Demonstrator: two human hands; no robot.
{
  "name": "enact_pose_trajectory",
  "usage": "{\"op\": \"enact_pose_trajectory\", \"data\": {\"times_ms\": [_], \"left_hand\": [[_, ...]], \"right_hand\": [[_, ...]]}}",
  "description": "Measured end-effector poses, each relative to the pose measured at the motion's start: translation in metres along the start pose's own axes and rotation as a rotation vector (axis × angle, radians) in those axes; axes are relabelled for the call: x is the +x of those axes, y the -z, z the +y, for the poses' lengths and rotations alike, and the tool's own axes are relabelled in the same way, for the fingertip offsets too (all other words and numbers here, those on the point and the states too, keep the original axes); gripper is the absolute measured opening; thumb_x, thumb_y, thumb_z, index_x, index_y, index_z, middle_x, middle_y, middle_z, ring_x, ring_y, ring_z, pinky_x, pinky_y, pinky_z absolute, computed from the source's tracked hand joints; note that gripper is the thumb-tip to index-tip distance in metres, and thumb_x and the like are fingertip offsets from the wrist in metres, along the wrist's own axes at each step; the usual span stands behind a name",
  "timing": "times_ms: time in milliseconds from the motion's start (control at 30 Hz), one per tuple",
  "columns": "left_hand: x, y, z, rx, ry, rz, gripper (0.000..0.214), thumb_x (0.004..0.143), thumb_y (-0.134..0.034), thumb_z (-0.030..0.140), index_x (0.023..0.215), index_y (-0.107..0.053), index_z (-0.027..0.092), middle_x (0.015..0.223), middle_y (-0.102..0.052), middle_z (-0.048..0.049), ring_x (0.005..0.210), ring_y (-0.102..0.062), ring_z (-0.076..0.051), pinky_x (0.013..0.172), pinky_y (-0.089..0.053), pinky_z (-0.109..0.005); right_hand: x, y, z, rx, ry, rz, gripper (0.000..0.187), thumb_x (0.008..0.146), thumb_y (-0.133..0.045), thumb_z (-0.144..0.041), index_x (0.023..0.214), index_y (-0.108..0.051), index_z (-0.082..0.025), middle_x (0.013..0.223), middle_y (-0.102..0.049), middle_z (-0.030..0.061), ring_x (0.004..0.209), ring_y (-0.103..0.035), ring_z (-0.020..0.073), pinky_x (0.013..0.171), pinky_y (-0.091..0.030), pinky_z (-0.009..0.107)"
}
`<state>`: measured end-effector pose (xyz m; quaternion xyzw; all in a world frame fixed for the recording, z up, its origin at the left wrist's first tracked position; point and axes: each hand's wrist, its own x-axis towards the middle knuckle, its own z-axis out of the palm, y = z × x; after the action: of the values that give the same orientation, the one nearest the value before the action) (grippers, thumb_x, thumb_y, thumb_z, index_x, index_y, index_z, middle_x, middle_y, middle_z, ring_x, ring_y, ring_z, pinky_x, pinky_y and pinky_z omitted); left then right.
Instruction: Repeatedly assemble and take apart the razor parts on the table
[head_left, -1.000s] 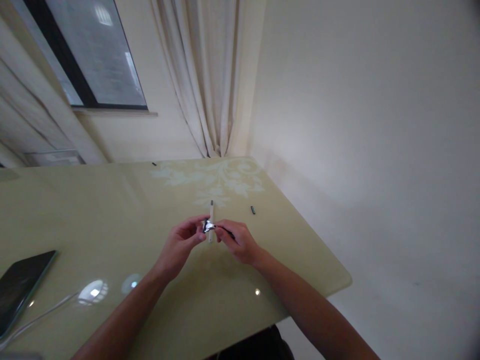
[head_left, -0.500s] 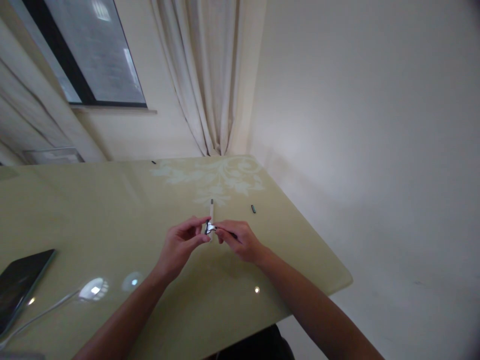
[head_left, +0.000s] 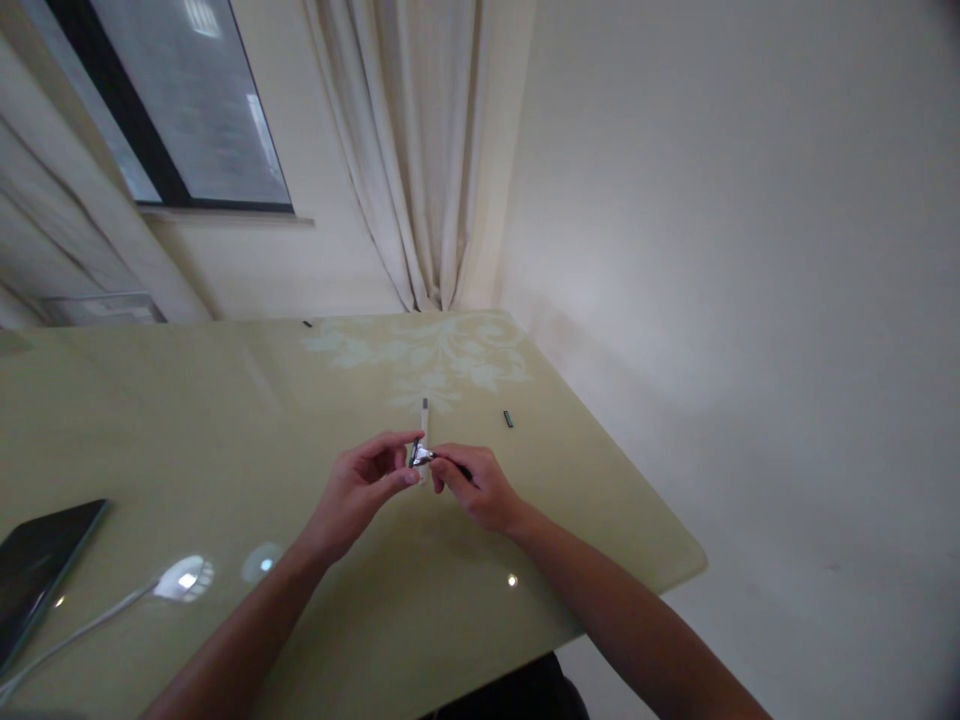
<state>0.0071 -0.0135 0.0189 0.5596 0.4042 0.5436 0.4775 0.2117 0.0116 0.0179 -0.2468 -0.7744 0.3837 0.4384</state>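
Both my hands meet over the middle of a pale green glass table [head_left: 225,420]. My left hand [head_left: 360,490] and my right hand [head_left: 472,485] both pinch a small shiny metal piece [head_left: 420,456] with a dark handle-like part running into my right fingers. What the piece is I cannot make out. Just behind the hands a slim white stick [head_left: 424,412] lies on the table, partly hidden by them.
A small dark part [head_left: 508,419] lies to the right of the stick. A dark tablet [head_left: 41,565] and a white cable [head_left: 82,625] sit at the left edge. The table's right corner [head_left: 694,570] is close to the wall. Curtains [head_left: 420,150] hang behind.
The hands stay in the same spot; the fingers shift slightly around the shiny piece. The view drifts a little.
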Motion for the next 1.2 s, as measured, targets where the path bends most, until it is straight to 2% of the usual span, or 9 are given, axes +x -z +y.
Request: {"op": "enact_pose_trajectory", "data": {"times_ms": [233, 367, 533, 667, 800, 867, 967, 1100, 1200], "left_hand": [[0.000, -0.004, -0.001, -0.064, 0.053, 0.021, 0.041, 0.071, -0.091, 0.032, 0.110, -0.080, 0.025, 0.074, -0.052, 0.0035, 0.071, -0.052, -0.010, 0.066, -0.045, -0.020], [0.000, -0.001, -0.009, -0.100, 0.078, 0.040, 0.041, 0.074, -0.089, 0.032, 0.113, -0.078, 0.026, 0.080, -0.057, 0.0023, 0.078, -0.055, -0.012, 0.074, -0.049, -0.022], [0.001, 0.002, -0.015, -0.086, 0.109, 0.000, 0.043, 0.071, -0.091, 0.030, 0.112, -0.079, 0.026, 0.083, -0.059, 0.0007, 0.081, -0.057, -0.014, 0.076, -0.051, -0.024], [0.003, 0.002, -0.010, -0.087, 0.093, 0.060, 0.042, 0.072, -0.090, 0.034, 0.112, -0.080, 0.025, 0.083, -0.057, 0.0011, 0.080, -0.056, -0.013, 0.076, -0.050, -0.023], [0.005, 0.005, -0.006, -0.065, 0.061, 0.114, 0.056, 0.074, -0.087, 0.039, 0.126, -0.072, 0.026, 0.086, -0.059, 0.0010, 0.079, -0.055, -0.013, 0.074, -0.047, -0.022], [0.006, 0.008, -0.008, 0.037, 0.075, 0.169, 0.049, 0.079, -0.081, 0.047, 0.121, -0.072, 0.023, 0.086, -0.062, 0.0002, 0.075, -0.054, -0.014, 0.070, -0.045, -0.023], [0.008, 0.007, -0.019, 0.368, 0.085, 0.157, 0.038, 0.087, -0.067, 0.056, 0.094, -0.073, 0.019, 0.078, -0.065, -0.0015, 0.069, -0.054, -0.017, 0.064, -0.041, -0.026], [0.009, -0.003, -0.035, 0.923, -0.005, 0.040, 0.044, 0.097, -0.050, 0.055, 0.071, -0.061, 0.021, 0.069, -0.062, -0.0026, 0.067, -0.055, -0.021, 0.066, -0.037, -0.031], [0.009, -0.012, -0.039, 1.159, 0.008, -0.003, 0.045, 0.097, -0.050, 0.057, 0.069, -0.056, 0.022, 0.071, -0.063, -0.0047, 0.070, -0.058, -0.023, 0.069, -0.036, -0.033]], "right_hand": [[0.001, 0.001, -0.004, -0.030, -0.010, 0.018, 0.038, 0.106, -0.050, -0.042, 0.096, -0.073, -0.015, 0.071, -0.065, 0.0007, 0.062, -0.055, 0.0117, 0.064, -0.043, 0.023], [0.001, 0.001, -0.003, -0.088, 0.032, 0.032, 0.033, 0.106, -0.051, -0.039, 0.097, -0.073, -0.016, 0.071, -0.065, 0.0009, 0.063, -0.056, 0.0122, 0.066, -0.044, 0.023], [0.003, 0.002, 0.002, -0.099, 0.042, -0.009, 0.029, 0.106, -0.052, -0.034, 0.099, -0.073, -0.015, 0.072, -0.065, 0.0008, 0.065, -0.057, 0.0124, 0.068, -0.044, 0.023], [0.006, 0.005, 0.001, -0.114, 0.003, -0.038, 0.027, 0.104, -0.055, -0.036, 0.098, -0.073, -0.017, 0.080, -0.066, 0.0017, 0.072, -0.059, 0.0136, 0.072, -0.045, 0.024], [0.012, 0.015, 0.010, -0.092, -0.052, -0.023, 0.026, 0.097, -0.066, -0.039, 0.115, -0.068, -0.020, 0.089, -0.067, 0.0023, 0.078, -0.061, 0.0151, 0.074, -0.047, 0.026], [0.014, 0.029, 0.023, -0.047, -0.136, 0.051, 0.030, 0.096, -0.066, -0.040, 0.117, -0.063, -0.020, 0.086, -0.066, 0.0009, 0.069, -0.060, 0.0137, 0.067, -0.048, 0.025], [0.016, 0.064, 0.048, -0.050, -0.300, 0.257, 0.025, 0.096, -0.058, -0.042, 0.107, -0.060, -0.019, 0.079, -0.064, -0.0008, 0.053, -0.053, 0.0112, 0.054, -0.044, 0.024], [0.013, 0.110, 0.071, -0.328, -0.489, 0.423, 0.017, 0.091, -0.058, -0.033, 0.089, -0.065, -0.017, 0.073, -0.069, 0.0027, 0.066, -0.062, 0.0156, 0.065, -0.046, 0.027], [0.009, 0.123, 0.078, -0.542, -0.564, 0.455, 0.018, 0.088, -0.063, -0.032, 0.084, -0.072, -0.016, 0.079, -0.073, 0.0060, 0.074, -0.065, 0.0183, 0.070, -0.045, 0.028]]}}
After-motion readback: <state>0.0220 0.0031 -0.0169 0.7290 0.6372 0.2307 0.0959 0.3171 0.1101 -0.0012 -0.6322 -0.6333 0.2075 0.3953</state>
